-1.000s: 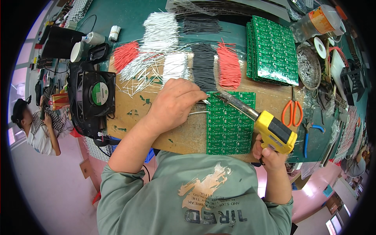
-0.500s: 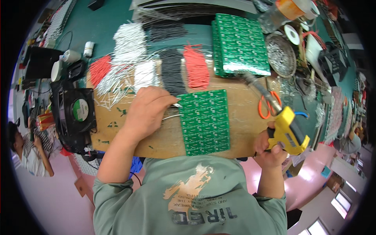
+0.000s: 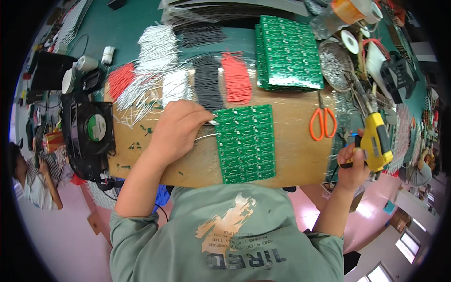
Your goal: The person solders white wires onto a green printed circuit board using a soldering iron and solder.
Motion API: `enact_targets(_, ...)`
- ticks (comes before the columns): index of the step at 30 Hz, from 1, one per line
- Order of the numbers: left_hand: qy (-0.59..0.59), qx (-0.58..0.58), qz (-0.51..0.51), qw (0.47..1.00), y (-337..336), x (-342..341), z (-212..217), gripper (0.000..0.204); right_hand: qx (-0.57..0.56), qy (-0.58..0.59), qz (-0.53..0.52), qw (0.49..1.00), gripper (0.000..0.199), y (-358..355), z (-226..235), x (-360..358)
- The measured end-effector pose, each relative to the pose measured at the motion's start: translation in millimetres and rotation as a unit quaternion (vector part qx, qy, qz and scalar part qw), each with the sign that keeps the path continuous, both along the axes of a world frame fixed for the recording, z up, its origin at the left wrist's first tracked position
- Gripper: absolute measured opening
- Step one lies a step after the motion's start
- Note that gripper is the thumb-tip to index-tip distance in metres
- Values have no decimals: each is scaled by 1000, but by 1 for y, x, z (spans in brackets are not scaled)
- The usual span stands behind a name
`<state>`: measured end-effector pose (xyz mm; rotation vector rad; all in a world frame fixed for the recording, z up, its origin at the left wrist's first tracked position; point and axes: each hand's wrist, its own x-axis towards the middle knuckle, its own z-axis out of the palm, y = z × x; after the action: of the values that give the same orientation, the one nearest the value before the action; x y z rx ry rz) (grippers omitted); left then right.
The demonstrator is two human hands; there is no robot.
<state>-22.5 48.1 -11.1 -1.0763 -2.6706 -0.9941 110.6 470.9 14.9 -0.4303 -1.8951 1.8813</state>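
Note:
A green circuit board (image 3: 245,142) lies flat on the brown work board (image 3: 296,141) in front of me. My left hand (image 3: 176,128) rests at the circuit board's left edge, fingers pinched on thin metal tweezers (image 3: 206,129) that point at it. My right hand (image 3: 353,162) is off to the right, past the work board's edge, gripping a yellow soldering gun (image 3: 376,141) with its tip aimed away from me.
Bundles of red (image 3: 236,77), black (image 3: 207,87) and white (image 3: 157,47) cut wires lie behind the board. A stack of green boards (image 3: 289,51) sits far right, orange scissors (image 3: 322,120) beside it. A black fan (image 3: 91,131) stands left. A person (image 3: 33,181) sits at far left.
My right hand has carried the soldering gun away from the circuit board, out to the right edge of the bench. The left hand has stayed at the board's left edge.

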Motion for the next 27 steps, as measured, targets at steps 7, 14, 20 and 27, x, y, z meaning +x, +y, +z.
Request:
enact_targets(7,15,15,1,1000,-1,0,-5,29,-170,-62,150,972,93,-45,-14,26)
enact_targets(14,16,17,-4,1000,-1,-1,-5,29,-247,-150,249,925,89,-80,-26,44)
enact_targets(20,33,13,3,999,0,2,7,30,-281,-195,294,893,94,-84,-28,53)
enact_targets(27,1,17,25,1000,-2,32,24,34,-271,-164,353,880,75,-83,-32,57)
